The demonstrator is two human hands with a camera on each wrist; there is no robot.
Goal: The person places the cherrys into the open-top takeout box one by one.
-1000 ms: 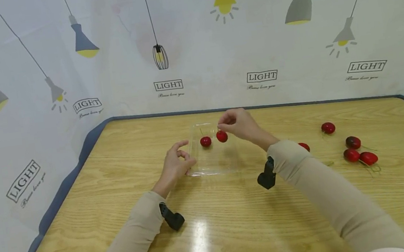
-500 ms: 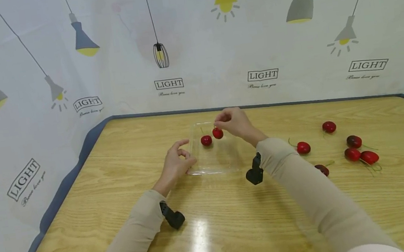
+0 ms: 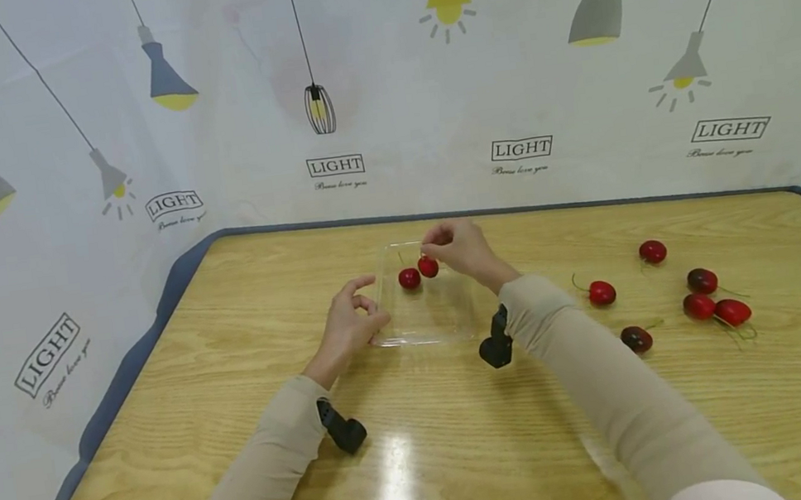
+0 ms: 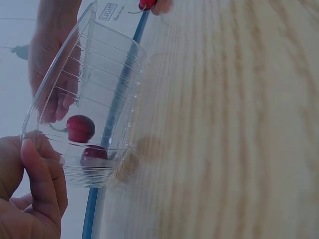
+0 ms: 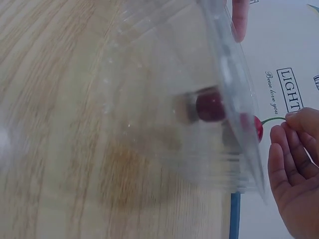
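A clear plastic container point(image 3: 425, 326) sits on the table, with my left hand point(image 3: 351, 318) pinching its left rim between thumb and fingers. In the left wrist view the left fingers point(image 4: 44, 181) lie at the rim. My right hand point(image 3: 464, 249) pinches the green stem of a red cherry point(image 3: 428, 266) over the far part of the container. The right wrist view shows that stem point(image 5: 273, 119) between thumb and fingertip. Another dark red cherry point(image 3: 409, 279) lies inside the container, stem up, close beside the held one. Whether the two cherries touch, I cannot tell.
Several more cherries lie on the wooden table point(image 3: 264, 300) to the right, among them a red cherry point(image 3: 602, 293) and a dark cherry point(image 3: 636, 338) near the right sleeve point(image 3: 596, 376). A white backdrop point(image 3: 392, 59) printed with lamps stands behind the table's far edge.
My right hand has moved left with the cherry, then slightly down, bringing it next to the one in the container. The forearm now uncovers more table cherries. My left hand stays at the rim.
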